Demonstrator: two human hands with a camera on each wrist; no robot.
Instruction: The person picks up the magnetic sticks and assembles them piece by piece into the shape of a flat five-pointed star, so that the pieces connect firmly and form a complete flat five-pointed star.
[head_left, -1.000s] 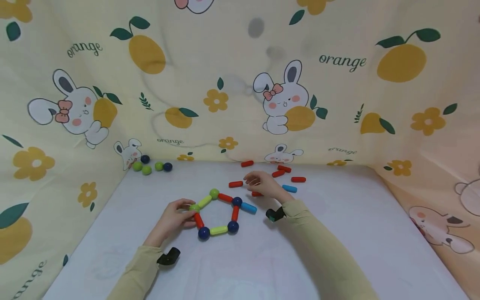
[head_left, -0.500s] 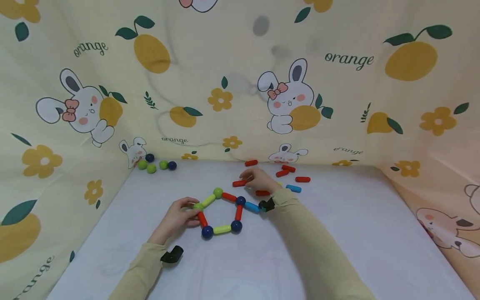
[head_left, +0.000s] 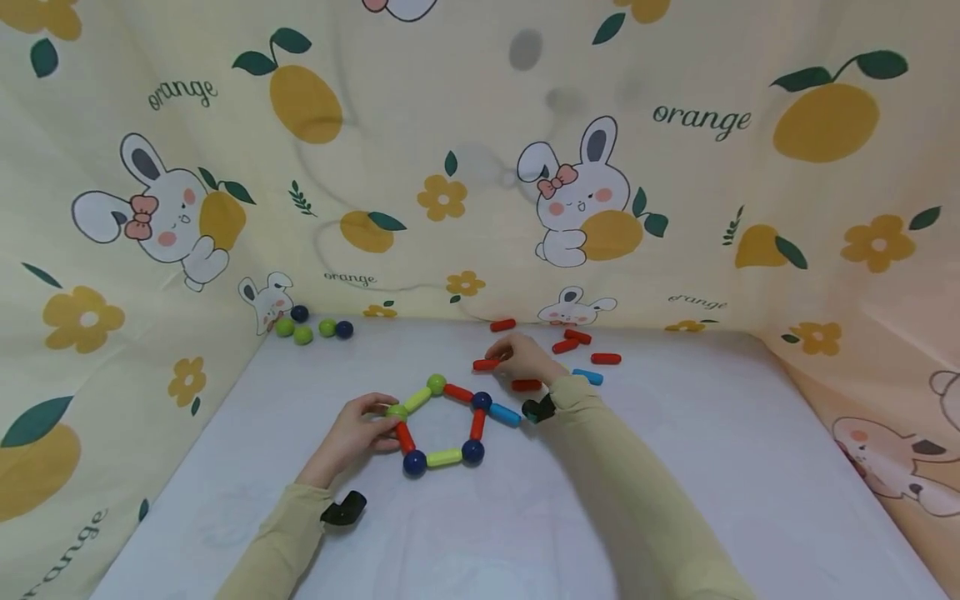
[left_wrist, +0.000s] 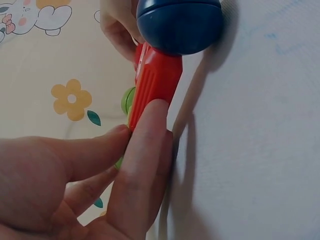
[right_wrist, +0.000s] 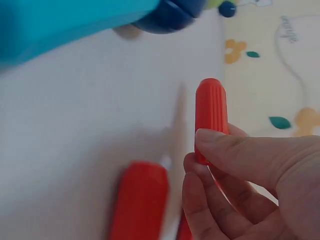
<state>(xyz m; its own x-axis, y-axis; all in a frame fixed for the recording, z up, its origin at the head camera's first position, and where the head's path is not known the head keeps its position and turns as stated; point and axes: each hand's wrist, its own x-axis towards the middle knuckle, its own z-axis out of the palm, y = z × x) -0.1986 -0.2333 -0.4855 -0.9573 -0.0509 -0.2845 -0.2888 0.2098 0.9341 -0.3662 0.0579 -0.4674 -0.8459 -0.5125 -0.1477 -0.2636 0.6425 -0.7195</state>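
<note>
My right hand (head_left: 527, 360) pinches a red magnetic stick (right_wrist: 212, 107) between thumb and fingers, its far end sticking out. Below it lies another red stick (head_left: 526, 385). My left hand (head_left: 360, 437) holds the left corner of a five-sided ring of sticks and balls. In the left wrist view, thumb and fingers pinch the ring's red stick (left_wrist: 155, 75), which joins a dark blue ball (left_wrist: 180, 25). A green ball (head_left: 397, 412) sits at the left fingertips. From the ring's upper right dark blue ball (head_left: 482, 402) a light blue stick (head_left: 505, 415) points outward.
Green balls (head_left: 303, 335) and dark blue balls (head_left: 344, 330) lie at the back left. Several loose red sticks (head_left: 606, 359) and a light blue stick (head_left: 588, 377) are at the back right. A patterned cloth (head_left: 420, 125) rises behind the white table (head_left: 480, 533).
My right hand has moved left to the red stick, taken hold of it and shifted it slightly right. My left hand keeps its hold on the ring. The head view has shifted a little.
</note>
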